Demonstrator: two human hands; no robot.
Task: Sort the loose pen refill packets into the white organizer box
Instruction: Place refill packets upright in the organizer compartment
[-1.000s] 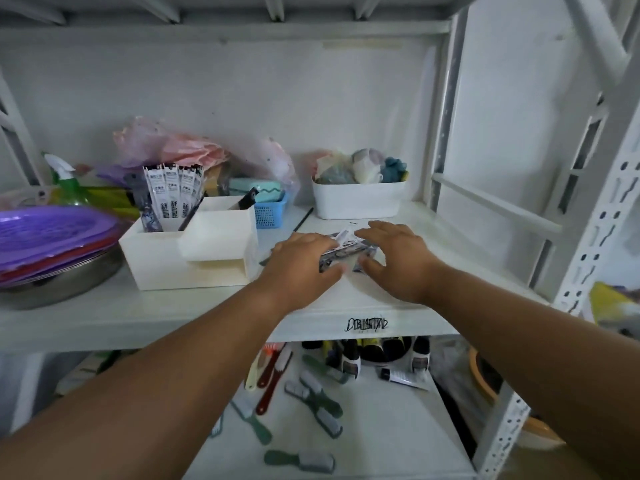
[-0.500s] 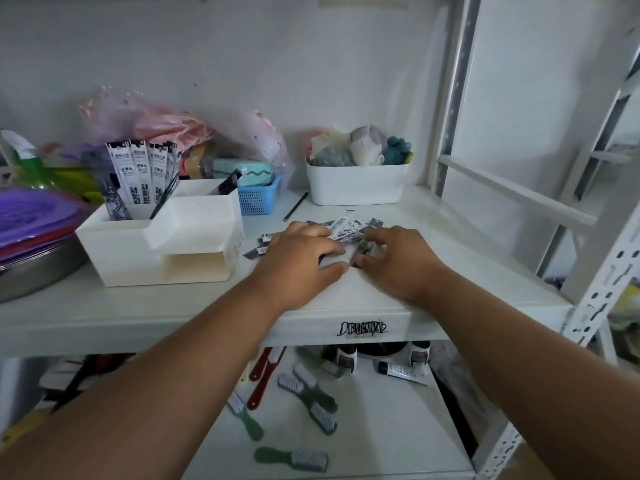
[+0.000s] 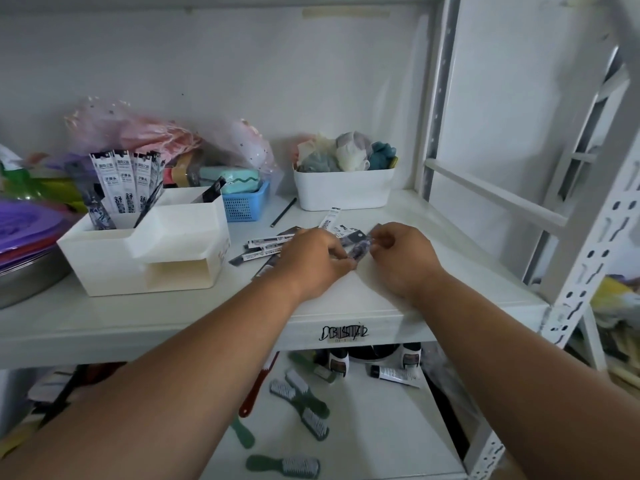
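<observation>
Several loose pen refill packets [image 3: 266, 244] lie scattered on the white shelf, right of the white organizer box [image 3: 104, 258]. Several packets [image 3: 119, 181] stand upright in the box's rear left compartment. My left hand [image 3: 313, 261] and my right hand [image 3: 403, 259] are close together over the pile. Both pinch the same purplish packet [image 3: 358, 249], lifted a little off the shelf between them. Part of the pile is hidden under my left hand.
A white tub [image 3: 343, 187] of soft items stands at the back right, a blue basket [image 3: 244, 202] behind the organizer, a black pencil [image 3: 283, 212] between them. Purple plates and a metal bowl [image 3: 24, 271] sit at far left. Shelf upright [image 3: 436, 98] rises at right. Brushes lie on the lower shelf.
My hands lay flat over the pile before; now their fingers have curled and pinch one packet, raising it slightly. The camera has tilted down and closer.
</observation>
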